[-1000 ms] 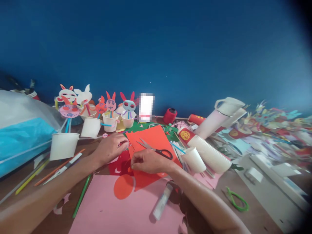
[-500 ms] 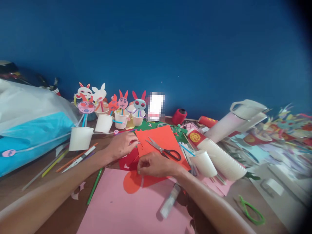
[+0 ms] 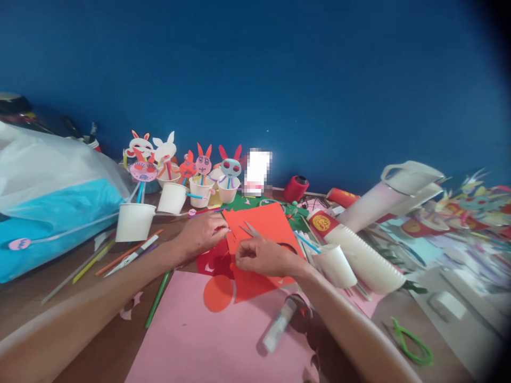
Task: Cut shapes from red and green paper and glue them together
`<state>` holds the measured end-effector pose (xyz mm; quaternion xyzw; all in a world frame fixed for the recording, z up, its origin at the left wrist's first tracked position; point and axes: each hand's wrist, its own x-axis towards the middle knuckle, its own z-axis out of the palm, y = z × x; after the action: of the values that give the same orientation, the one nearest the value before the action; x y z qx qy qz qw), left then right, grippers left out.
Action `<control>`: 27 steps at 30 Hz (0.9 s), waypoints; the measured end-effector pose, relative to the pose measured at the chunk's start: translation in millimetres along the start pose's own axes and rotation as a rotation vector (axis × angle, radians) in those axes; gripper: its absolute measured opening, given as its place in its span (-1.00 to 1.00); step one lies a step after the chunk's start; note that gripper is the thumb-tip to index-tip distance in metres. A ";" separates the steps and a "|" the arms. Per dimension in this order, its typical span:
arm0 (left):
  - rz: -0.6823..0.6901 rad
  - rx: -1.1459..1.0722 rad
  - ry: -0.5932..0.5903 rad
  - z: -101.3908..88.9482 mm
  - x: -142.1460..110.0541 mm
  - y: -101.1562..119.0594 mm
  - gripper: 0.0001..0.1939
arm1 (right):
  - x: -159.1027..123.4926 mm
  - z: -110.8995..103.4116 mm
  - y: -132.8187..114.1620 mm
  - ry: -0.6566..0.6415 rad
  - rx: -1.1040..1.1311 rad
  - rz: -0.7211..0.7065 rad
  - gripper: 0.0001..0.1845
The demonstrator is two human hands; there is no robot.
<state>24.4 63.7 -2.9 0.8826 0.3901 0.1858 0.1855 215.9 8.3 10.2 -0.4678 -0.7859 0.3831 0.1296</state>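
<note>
My left hand (image 3: 204,233) has its fingers curled together by the left edge of an orange paper sheet (image 3: 275,218); what they hold, if anything, is too small to make out. My right hand (image 3: 266,256) hovers above the same sheet with thumb and fingers pinched, and I cannot see anything between them. Partly covered by it lie the black-handled scissors (image 3: 250,230), blades pointing to the upper left. An orange paper circle (image 3: 219,293) rests on the pink paper (image 3: 191,340) in front. Red paper (image 3: 215,256) lies between the hands. Near my right forearm is a glue stick (image 3: 279,325).
Rabbit-faced paper figures (image 3: 203,165) stand in white paper cups (image 3: 134,222) at the back left. A stack of cups (image 3: 363,255) and a white jug (image 3: 391,191) lie on the right. A plastic bag (image 3: 59,213) fills the left side; a green pipe cleaner (image 3: 413,343) lies front right.
My right hand has moved up and slightly right, away from the orange circle and over the scissors' handles. My left hand has stayed by the sheet's edge. The view has shifted slightly.
</note>
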 end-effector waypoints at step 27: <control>-0.114 0.083 0.132 -27.6 3.6 -27.3 -0.67 | -16.2 40.7 -33.3 -0.351 -0.375 -0.209 -0.72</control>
<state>-3.3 88.6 8.7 0.8518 0.4584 0.2161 0.1330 180.4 -33.7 9.5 -0.3266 -0.8974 0.2908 -0.0585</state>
